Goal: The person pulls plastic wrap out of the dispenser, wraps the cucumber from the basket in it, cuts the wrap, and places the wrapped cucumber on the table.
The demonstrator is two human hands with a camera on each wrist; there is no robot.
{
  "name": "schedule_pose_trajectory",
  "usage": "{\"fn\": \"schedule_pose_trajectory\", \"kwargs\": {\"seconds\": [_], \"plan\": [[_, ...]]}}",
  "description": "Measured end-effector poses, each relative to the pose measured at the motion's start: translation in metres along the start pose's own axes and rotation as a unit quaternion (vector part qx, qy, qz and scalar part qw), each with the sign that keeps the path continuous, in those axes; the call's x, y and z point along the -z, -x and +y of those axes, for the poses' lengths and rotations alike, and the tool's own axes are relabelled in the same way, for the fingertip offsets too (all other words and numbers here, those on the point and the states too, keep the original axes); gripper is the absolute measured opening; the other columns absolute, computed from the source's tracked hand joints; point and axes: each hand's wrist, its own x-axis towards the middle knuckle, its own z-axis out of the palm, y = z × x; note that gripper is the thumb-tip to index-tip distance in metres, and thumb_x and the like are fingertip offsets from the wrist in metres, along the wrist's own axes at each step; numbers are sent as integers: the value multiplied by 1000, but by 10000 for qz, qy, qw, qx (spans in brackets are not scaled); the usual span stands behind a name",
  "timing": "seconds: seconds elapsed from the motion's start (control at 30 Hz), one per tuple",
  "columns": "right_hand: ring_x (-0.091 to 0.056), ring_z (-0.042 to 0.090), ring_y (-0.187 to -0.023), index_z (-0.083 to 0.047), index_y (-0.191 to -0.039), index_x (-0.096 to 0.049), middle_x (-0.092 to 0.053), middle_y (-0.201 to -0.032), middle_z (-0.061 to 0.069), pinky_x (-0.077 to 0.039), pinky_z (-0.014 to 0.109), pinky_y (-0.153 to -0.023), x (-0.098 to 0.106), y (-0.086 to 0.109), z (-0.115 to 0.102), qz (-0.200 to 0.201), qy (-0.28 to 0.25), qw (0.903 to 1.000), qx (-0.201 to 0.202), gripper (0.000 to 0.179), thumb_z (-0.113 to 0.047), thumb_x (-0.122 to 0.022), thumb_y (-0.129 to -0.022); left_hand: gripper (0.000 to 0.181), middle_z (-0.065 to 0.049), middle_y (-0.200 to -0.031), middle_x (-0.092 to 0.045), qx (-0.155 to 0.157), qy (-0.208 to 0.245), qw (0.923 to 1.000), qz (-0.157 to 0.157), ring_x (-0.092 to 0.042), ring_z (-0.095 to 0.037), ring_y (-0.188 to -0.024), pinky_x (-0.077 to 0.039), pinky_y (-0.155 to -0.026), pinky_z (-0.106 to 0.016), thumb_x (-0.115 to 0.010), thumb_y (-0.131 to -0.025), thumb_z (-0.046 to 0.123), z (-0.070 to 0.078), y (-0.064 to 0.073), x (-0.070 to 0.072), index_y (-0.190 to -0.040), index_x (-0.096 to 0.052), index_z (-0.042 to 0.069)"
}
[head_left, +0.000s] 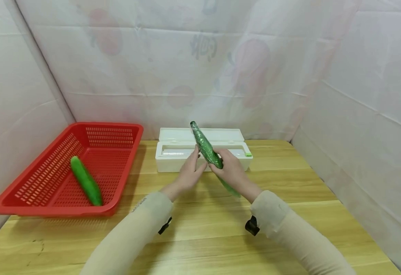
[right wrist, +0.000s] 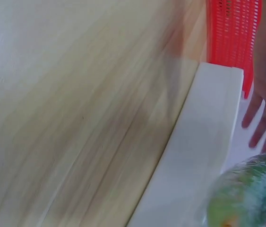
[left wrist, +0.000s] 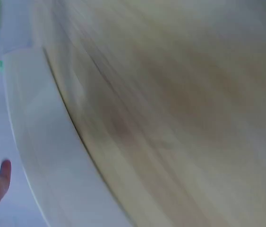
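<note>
A cucumber [head_left: 205, 147] wrapped in shiny clear film is held at a slant over the front of an open white box [head_left: 173, 164]. My right hand [head_left: 233, 172] grips it around its lower part, thumb and fingers on either side. Below that hand the cucumber's green lower end shows blurred; the right wrist view has the film-covered end [right wrist: 241, 203] close up. My left hand [head_left: 188, 170] is beside the cucumber with fingers extended, fingertips right at its left side. In the right wrist view the left hand's fingers [right wrist: 262, 123] look straight and spread.
The box's lid [head_left: 221, 134] is raised at the back, and a green tab [head_left: 248, 154] sits at its right end. A red perforated basket [head_left: 118, 191] on the left holds an unwrapped cucumber [head_left: 86, 181]. White cloth walls [head_left: 159, 68] surround the wooden table [head_left: 200, 240].
</note>
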Motion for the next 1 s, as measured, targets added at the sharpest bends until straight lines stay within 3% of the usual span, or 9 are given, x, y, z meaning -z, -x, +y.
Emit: {"fn": "schedule_pose_trajectory", "kwargs": {"seconds": [0.03,0.1,0.2,0.23,0.3,0.37,0.5,0.77,1.0], "plan": [[-62,24,-83,5,-118,-56,-62,-109,19,-55,34,-66,1,0,2,37,19,10000,7,43,-11,-71,-80,66,-13,-154,-23,-96,-619,9980,-4,-30,-31,-138,-26,-113,-45,-40,-100,32,-3,-1,2,-151,-5,7],[-63,25,-83,6,-118,-57,-63,-109,20,-56,34,-66,5,1,6,64,87,9999,-22,44,-11,-71,-79,66,-14,-154,-23,-343,-1859,9820,45,-28,-31,-139,-23,-115,-45,-41,-99,34,-9,-1,5,-149,-12,2],[-63,27,-86,5,-121,-57,-63,-111,21,-55,37,-67,13,3,14,42,208,9994,-268,46,-14,-71,-81,61,-15,-151,-30,-774,-3362,9385,137,-33,-32,-136,-25,-113,-46,-44,-98,34,-17,-1,11,-146,-25,2],[-63,28,-87,4,-122,-57,-63,-113,21,-55,39,-68,16,4,17,25,244,9990,-381,47,-15,-70,-81,60,-15,-150,-33,-910,-3733,9231,147,-34,-32,-135,-26,-112,-47,-45,-97,34,-19,0,13,-145,-28,3],[-63,30,-90,3,-125,-55,-62,-116,21,-54,41,-70,24,6,25,-14,343,9975,-611,48,-17,-69,-83,58,-14,-148,-35,-1053,-4223,9003,82,-35,-32,-134,-26,-112,-48,-46,-97,35,-24,2,17,-144,-31,6],[-62,31,-91,4,-127,-53,-61,-118,22,-54,43,-71,32,8,33,-75,445,9955,-829,50,-19,-67,-85,57,-13,-148,-35,-1080,-4563,8832,2,-35,-32,-135,-25,-112,-49,-45,-97,37,-29,3,20,-144,-31,8],[-63,34,-90,5,-130,-51,-60,-117,25,-53,46,-72,45,11,52,-183,640,9903,-1223,51,-20,-64,-87,58,-14,-148,-35,-965,-4765,8739,-13,-34,-33,-135,-24,-112,-50,-45,-97,38,-37,6,27,-145,-31,8],[-59,42,-100,6,-131,-48,-58,-118,29,-49,54,-79,67,21,91,-285,986,9777,-1835,53,-19,-62,-87,58,-14,-149,-33,-684,-4877,8703,56,-32,-33,-136,-22,-113,-50,-44,-97,38,-49,8,36,-145,-31,8],[-60,41,-91,9,-129,-49,-60,-112,31,-49,52,-73,75,31,125,-468,1225,9698,-2058,50,-18,-60,-87,57,-14,-149,-34,-645,-4894,8697,49,-32,-34,-136,-21,-113,-52,-44,-97,37,-54,11,37,-144,-32,9]]}}
